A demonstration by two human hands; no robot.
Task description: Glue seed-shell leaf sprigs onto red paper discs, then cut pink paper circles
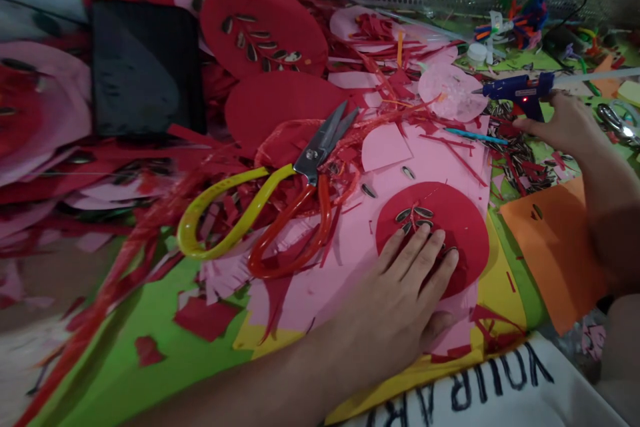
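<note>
My left hand (407,280) lies with fingers spread on a red paper circle (467,227), partly covering a leaf-like pattern of striped seeds (415,215). The circle rests on a pink paper sheet (345,300). At the right, my right hand (570,121) is at the back of a blue hot glue gun (520,88), thumb and fingers apart around its handle. A small red light glows on the gun. Its nozzle points at a pale pink paper circle (447,90) with a clear, shiny patch. Two loose seeds (369,191) lie on the pink sheet.
Open scissors (313,157) with yellow and red handles lie left of centre. A dark tablet-like object (145,67) stands behind. Seed-decorated red circles (263,33), a heap of seeds (523,160), orange paper (555,240), scraps and a lettered white sheet (480,387) surround my hands.
</note>
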